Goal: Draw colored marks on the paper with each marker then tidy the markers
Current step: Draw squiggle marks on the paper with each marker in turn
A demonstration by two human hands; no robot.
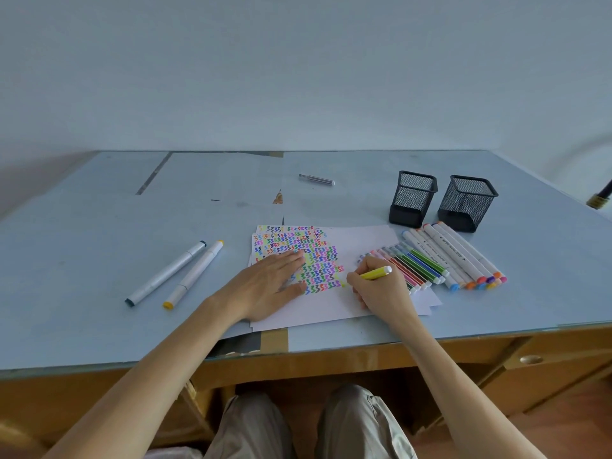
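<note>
On the desk [99,260], head view: paper [361,246] lies near the front edge, its left part filled with rows of colored zigzag marks [318,260]. Left hand [265,286] rests flat and open on the sheet, holding nothing. Right hand [381,286] is closed around a yellow marker [376,273], tip down on the paper just right of the marks. Beside this hand, a row of markers [453,260] lies side by side. Behind them stand two mesh cups [443,202]. Two white markers [178,273] lie well apart at left; a metal pen [317,179] lies farther back.
</note>
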